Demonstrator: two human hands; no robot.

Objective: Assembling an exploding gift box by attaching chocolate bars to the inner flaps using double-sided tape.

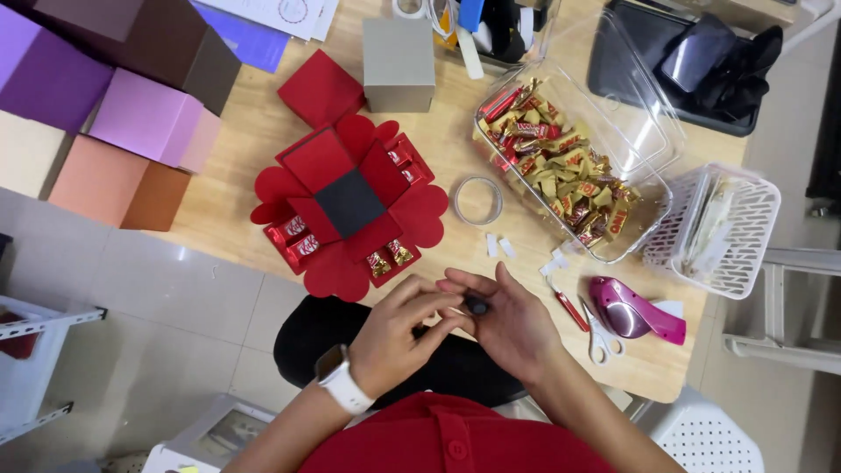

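My left hand (401,331) and my right hand (506,317) meet just off the near edge of the wooden table (473,254). Together their fingertips pinch a small dark object (476,305); its kind is too small to tell. A white watch sits on my left wrist. Just beyond the hands lies an unfolded red paper box (350,206) with heart-shaped flaps and a black centre square. Small wrapped chocolates are stuck on its flaps. A roll of clear tape (477,200) lies to the right of the box.
A clear plastic tub (569,162) of wrapped chocolates stands right of centre, a white basket (718,228) beyond it. Scissors (591,326) and a pink tape dispenser (626,308) lie near my right hand. Purple, pink and orange boxes (131,131) fill the left; a grey box (399,63) stands behind.
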